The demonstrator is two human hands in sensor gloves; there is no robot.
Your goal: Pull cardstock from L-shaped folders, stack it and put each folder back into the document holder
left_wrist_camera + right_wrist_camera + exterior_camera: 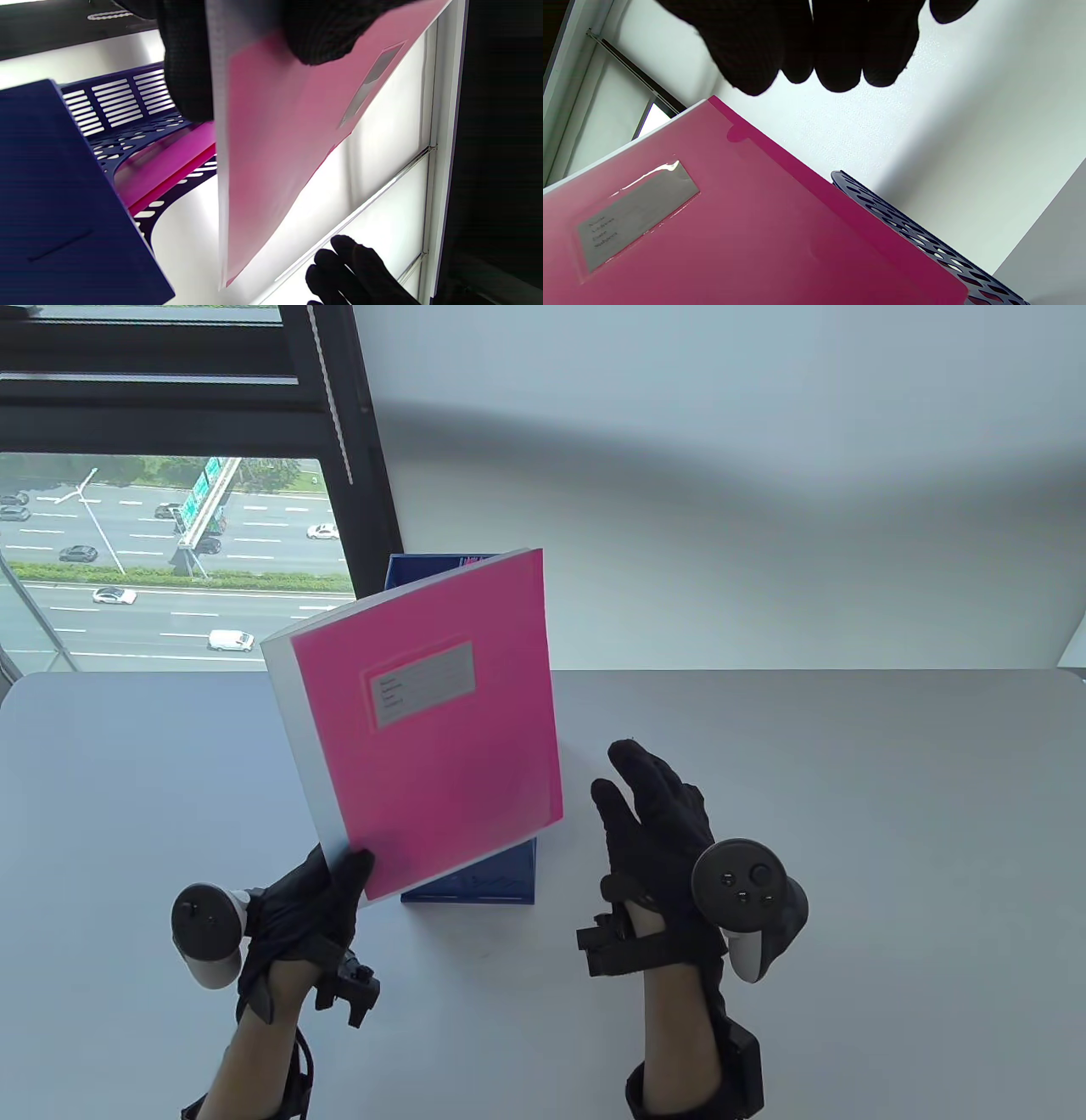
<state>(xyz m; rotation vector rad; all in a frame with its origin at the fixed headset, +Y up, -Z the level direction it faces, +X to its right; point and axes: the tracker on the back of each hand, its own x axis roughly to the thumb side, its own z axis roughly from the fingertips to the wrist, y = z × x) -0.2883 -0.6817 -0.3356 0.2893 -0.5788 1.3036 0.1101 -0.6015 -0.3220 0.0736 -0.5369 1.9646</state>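
Note:
A pink L-shaped folder (433,721) with a grey label pocket and white cardstock inside stands upright, lifted in front of the blue document holder (475,882). My left hand (327,886) pinches its lower left corner, thumb on the front. The left wrist view shows the folder (271,169) edge-on, my left fingers (186,63) behind it, and another pink folder (169,165) lying in the holder (63,203). My right hand (653,806) hovers open just right of the folder, fingers straight, touching nothing. In the right wrist view the right fingers (814,46) hang above the folder (734,228).
The grey table (848,814) spreads out to the right and left of the holder. A white wall rises behind it, and a window (170,560) is at the back left. The holder's perforated blue wall (925,241) shows behind the folder.

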